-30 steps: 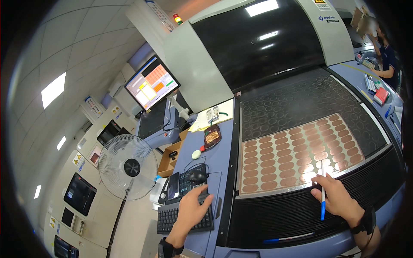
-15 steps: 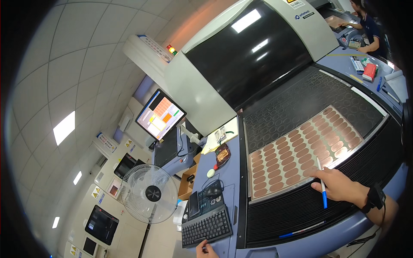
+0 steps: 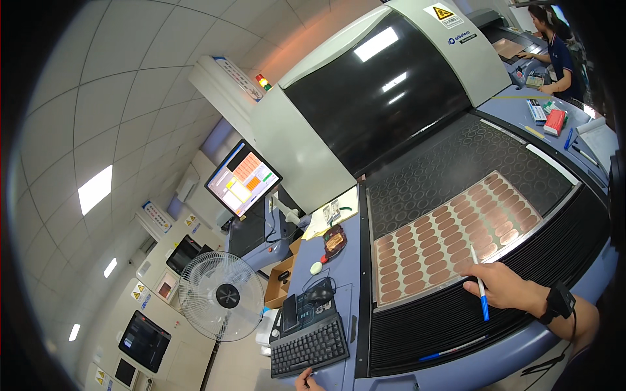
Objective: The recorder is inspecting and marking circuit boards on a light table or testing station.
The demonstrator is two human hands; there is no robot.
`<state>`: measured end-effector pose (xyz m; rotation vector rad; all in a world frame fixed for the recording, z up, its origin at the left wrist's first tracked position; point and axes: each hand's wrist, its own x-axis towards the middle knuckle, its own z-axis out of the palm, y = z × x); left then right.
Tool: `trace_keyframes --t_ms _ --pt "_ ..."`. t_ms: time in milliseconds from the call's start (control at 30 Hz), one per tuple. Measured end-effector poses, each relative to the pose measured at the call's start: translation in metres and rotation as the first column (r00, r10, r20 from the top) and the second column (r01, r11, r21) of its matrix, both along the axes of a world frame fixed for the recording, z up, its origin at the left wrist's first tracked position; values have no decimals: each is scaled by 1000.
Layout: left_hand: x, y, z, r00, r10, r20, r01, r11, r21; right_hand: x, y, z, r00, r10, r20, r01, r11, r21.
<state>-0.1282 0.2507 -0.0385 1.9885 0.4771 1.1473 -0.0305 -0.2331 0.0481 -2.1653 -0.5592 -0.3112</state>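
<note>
Leftward, the left hand (image 3: 308,382), too cropped to tell its openness, is just beside a black keyboard (image 3: 310,347), while a pale, black-hooded machine (image 3: 385,85) bears a yellow triangular warning label (image 3: 444,14) beyond the flat copper-ovalled panel (image 3: 427,255), at whose near edge the right hand (image 3: 505,287) pinches a white-and-blue marker (image 3: 484,305).

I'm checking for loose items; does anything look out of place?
A blue-ended marker lies loose on the black ribbed cover before the copper-patterned panel; odd, since that seems a machine part, not storage.

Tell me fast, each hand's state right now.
Left hand: partly cut off near keyboard; cannot tell.
Right hand: closed, holding a blue-and-white pen.
</note>
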Motion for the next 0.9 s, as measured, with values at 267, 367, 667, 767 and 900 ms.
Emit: trace_keyframes --t_ms 267,367,667,767,900 --pt "4 12 -12 992 -23 122 10 994 106 -4 -1 4 1000 9 -1 -9 999 -39" --pt "3 11 -12 989 -72 130 59 993 100 -4 -2 3 1000 17 -9 -17 999 -49" --pt "5 25 -21 979 -142 145 114 976 186 -3 -1 1 999 39 2 -39 997 -61" --pt "0 19 -11 999 -48 21 40 958 284 -3 -1 -1 999 42 13 -41 997 -63" --pt "-5 8 2 992 5 -124 31 957 288 -5 -2 -7 999 30 37 -28 998 -62"
